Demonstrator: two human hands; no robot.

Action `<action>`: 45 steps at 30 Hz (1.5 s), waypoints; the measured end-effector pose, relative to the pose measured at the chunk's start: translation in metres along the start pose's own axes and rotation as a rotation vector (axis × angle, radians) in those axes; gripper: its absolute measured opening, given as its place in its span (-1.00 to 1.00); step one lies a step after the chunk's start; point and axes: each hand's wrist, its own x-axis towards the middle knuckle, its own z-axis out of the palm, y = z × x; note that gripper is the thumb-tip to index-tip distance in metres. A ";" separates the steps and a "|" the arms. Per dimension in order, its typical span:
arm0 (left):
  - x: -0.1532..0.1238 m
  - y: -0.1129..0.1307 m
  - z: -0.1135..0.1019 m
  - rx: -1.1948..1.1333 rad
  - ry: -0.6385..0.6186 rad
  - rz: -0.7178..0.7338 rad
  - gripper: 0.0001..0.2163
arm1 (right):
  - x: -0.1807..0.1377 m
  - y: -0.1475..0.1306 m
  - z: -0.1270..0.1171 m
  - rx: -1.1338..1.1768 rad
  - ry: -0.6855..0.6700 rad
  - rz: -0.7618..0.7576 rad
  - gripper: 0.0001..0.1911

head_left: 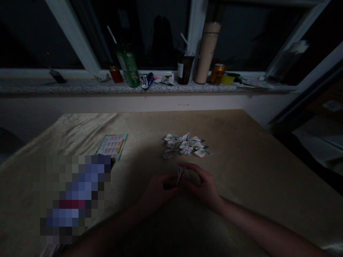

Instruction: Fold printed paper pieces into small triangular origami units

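Between my two hands, low over the table, is a small piece of folded printed paper [180, 174], standing on edge. My left hand [158, 189] pinches it from the left with thumb and fingers. From the right, my right hand [202, 184] curves round and grips the same piece between its fingertips. Just beyond them lies a cluster of several pointed folded paper pieces [186, 145], printed in green, red and white. Dim light hides the finer folds.
A calendar-like printed card [113, 144] lies at the left, beside a blurred-out blue object [83, 185]. On the granite sill [160, 88] stand a green bottle [131, 69], a dark cup with a straw [184, 67], a tall beige flask [208, 53] and an orange can [217, 74].
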 end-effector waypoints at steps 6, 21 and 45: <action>0.001 0.000 -0.001 0.023 -0.012 -0.014 -0.72 | -0.001 0.001 0.001 -0.057 -0.074 -0.068 -0.58; 0.001 0.002 -0.005 -0.086 -0.092 0.039 -0.72 | 0.000 0.006 -0.002 -0.069 -0.107 -0.107 -0.55; 0.003 -0.006 -0.014 -0.377 0.120 -0.129 -0.77 | 0.005 0.006 -0.008 -0.182 -0.201 -0.367 -0.53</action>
